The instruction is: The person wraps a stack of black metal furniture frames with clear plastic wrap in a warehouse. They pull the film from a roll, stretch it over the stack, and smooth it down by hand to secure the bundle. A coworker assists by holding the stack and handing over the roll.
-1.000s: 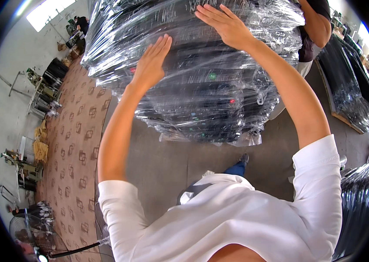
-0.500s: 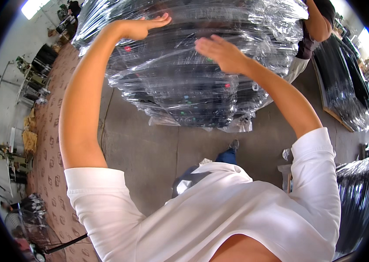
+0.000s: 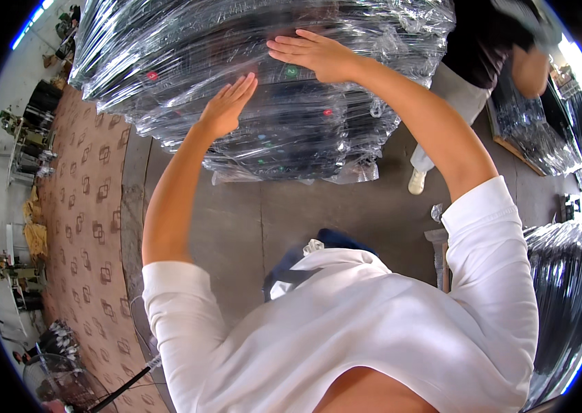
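Observation:
A big stack of dark goods wrapped in clear stretch film (image 3: 284, 131) fills the upper middle, its film creased and shiny. Small red and green round stickers show through the plastic. My left hand (image 3: 227, 109) lies against the near face of the film, fingers stretched and held side by side. Higher and to the right, my right hand (image 3: 318, 56) also rests flat at the film, fingers straight and slightly spread. Neither hand grips anything. Whether the palms press on the film or hover just over it is hard to tell.
A co-worker (image 3: 466, 76) in a dark top and light trousers stands at the stack's right side. More film-wrapped stacks (image 3: 559, 296) stand on the right. Patterned brown carpet (image 3: 88, 199) runs along the left, with machines by the wall. A wire-guarded fan (image 3: 57, 378) is at lower left.
My left hand has come down and inward on the film; my right hand has moved up and left. The stack sits further left in view, and the co-worker shows more fully.

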Demonstrator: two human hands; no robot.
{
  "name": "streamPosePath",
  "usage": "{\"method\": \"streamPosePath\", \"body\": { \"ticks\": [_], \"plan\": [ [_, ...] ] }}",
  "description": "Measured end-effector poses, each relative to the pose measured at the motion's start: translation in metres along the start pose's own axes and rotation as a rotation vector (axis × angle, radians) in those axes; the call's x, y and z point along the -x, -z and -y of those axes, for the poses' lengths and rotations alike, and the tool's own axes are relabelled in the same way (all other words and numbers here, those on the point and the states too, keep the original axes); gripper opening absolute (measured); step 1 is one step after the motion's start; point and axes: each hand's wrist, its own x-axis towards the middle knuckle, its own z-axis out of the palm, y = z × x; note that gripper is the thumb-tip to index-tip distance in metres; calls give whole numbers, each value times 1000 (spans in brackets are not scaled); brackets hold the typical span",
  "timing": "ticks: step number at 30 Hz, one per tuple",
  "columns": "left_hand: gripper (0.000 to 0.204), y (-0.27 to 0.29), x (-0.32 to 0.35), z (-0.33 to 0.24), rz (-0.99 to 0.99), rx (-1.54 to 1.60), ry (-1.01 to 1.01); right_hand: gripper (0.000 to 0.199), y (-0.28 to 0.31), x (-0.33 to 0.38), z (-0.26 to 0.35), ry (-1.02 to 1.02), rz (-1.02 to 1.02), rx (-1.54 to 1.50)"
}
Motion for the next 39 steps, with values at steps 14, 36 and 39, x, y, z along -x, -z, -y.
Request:
{"method": "streamPosePath", "body": {
  "ticks": [14, 36, 39],
  "plan": [
    [88, -20, -4, -23, -6, 11, 168, 54, -103, 61, 92, 40, 66, -348],
    [74, -104, 109, -23, 428, 262, 158, 78, -103, 10, 117, -285, 266, -50],
    [76, -114, 114, -11, 355, 241, 112, 79, -105, 9, 120, -325, 288, -28]
  ]
}}
